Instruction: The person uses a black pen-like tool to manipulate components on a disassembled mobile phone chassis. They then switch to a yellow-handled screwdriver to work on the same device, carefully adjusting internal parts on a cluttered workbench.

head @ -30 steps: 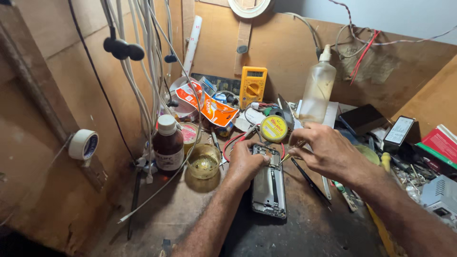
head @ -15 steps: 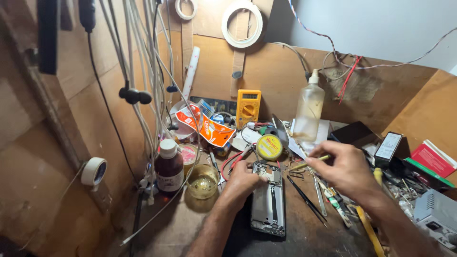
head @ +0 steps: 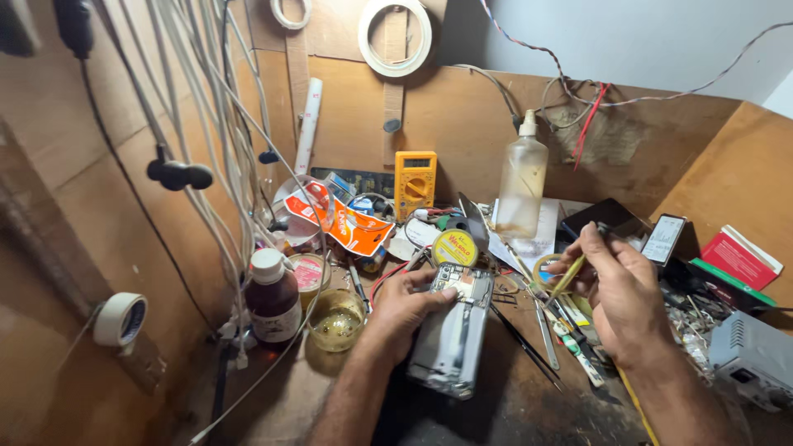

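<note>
Opened phone [head: 453,334]: we see it at lower centre of the frame, lying flat on the dark bench top [head: 512,405].
Long axis: runs near vertical in the frame, tilted a little; top end points up and slightly right toward the round yellow tin [head: 455,248], bottom end points to the lower edge.
Look: back cover off, silver-grey frame, small circuit board and metal shields showing at the top end, long pale panel down the middle.
Left hand [head: 405,307]: we see fingers curled onto the phone's upper left edge, thumb on the top part, pinning it down.
Right hand [head: 621,291]: right of centre, raised beside the phone and apart from it, fingers pinched narrow around a thin yellowish tool [head: 570,277]; tip slants down-left; we cannot tell what the tip is.
Near left: small glass of yellow liquid [head: 336,318] and brown bottle with white cap [head: 273,296], just left of the left hand.
Behind: yellow multimeter [head: 415,183], clear squeeze bottle [head: 522,183], upper centre.
Loose tweezers [head: 545,330]: between phone and right hand.
</note>
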